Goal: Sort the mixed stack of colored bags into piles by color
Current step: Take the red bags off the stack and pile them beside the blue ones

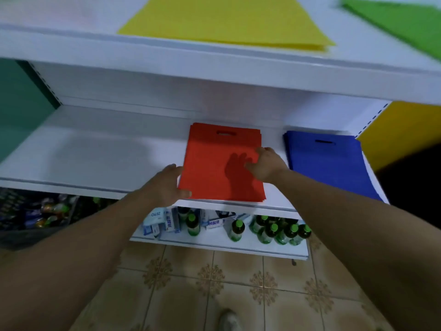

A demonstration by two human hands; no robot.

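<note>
A pile of red bags [210, 161] lies on the white middle shelf [95, 154], handle slots toward the back. My left hand [170, 185] rests against the pile's left front corner, fingers straight and thumb lying on the front edge. My right hand [267, 163] hovers with spread fingers over the pile's right edge, casting a shadow on the red fabric. A pile of blue bags [327, 163] lies just right of the red one. On the upper shelf [214, 65] sit a yellow pile [222, 20] and a green pile [405, 25] at the far right.
The lowest shelf holds several green-capped bottles [276, 230] and boxed goods [167, 220]. A dark crate of packaged items [35, 211] stands at the lower left. A green panel [21, 108] and a yellow panel [401, 132] flank the shelving. Patterned floor tiles [214, 283] lie below.
</note>
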